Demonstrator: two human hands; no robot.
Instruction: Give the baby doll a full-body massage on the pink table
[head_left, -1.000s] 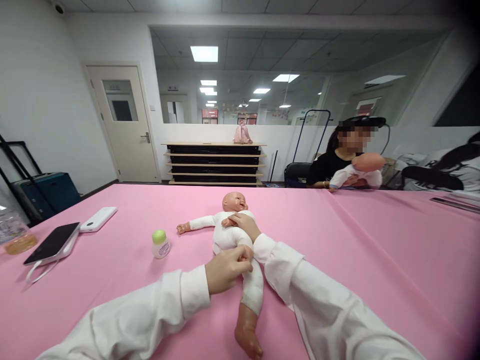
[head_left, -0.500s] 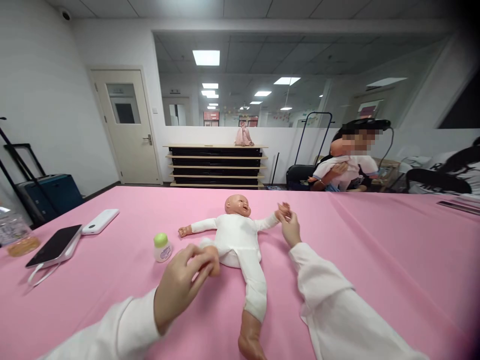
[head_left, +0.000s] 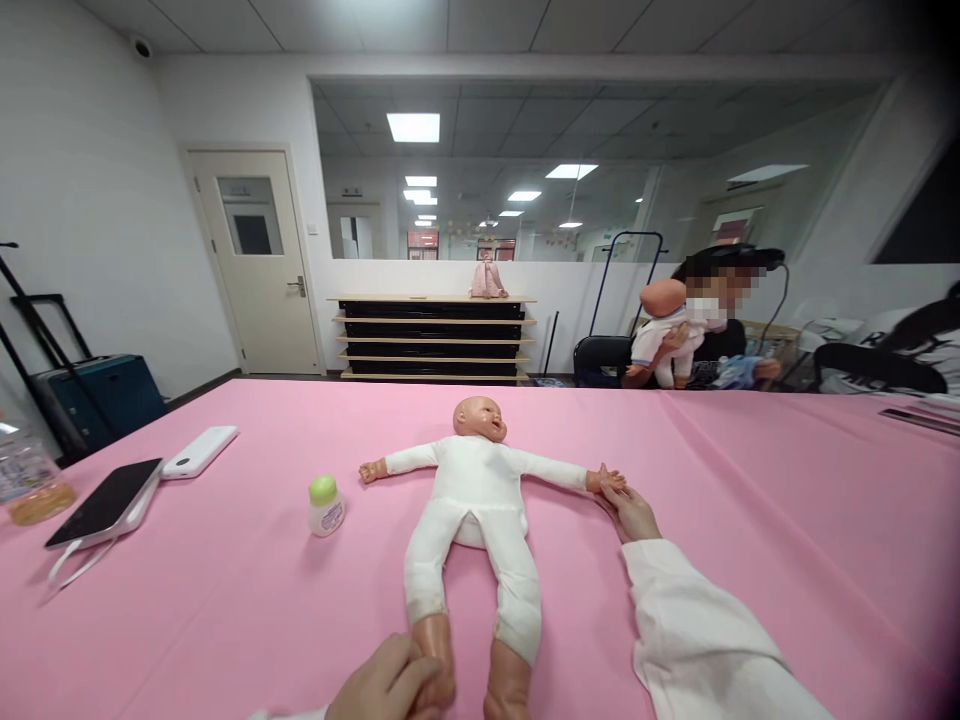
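My left hand (head_left: pixel 386 682) sits at the bottom edge of view, fingers curled around the lower leg of a baby doll (head_left: pixel 471 500); the hand is partly cut off by the frame. My right hand (head_left: pixel 630 513) is narrowly closed on the doll's small vinyl hand, fingertips in contact. The doll lies face up between my hands on the pink-covered counter (head_left: pixel 757 610), arms spread, legs toward me, dressed in a white knit suit.

Left of the doll's torso and ahead of my left hand stands a small lotion bottle (head_left: pixel 324 508), upright, with a green cap; its contents cannot be seen. Farther left lie a black tablet (head_left: pixel 105 502) on a white case with a loose white cord, and a white power bank (head_left: pixel 199 452). At the far left edge, a clear jar (head_left: pixel 34 490) holds an amber layer at its base.

Ahead, beyond my right hand, a seated co-worker (head_left: pixel 709 335) holds a second doll (head_left: pixel 664 335) upright against the chest.
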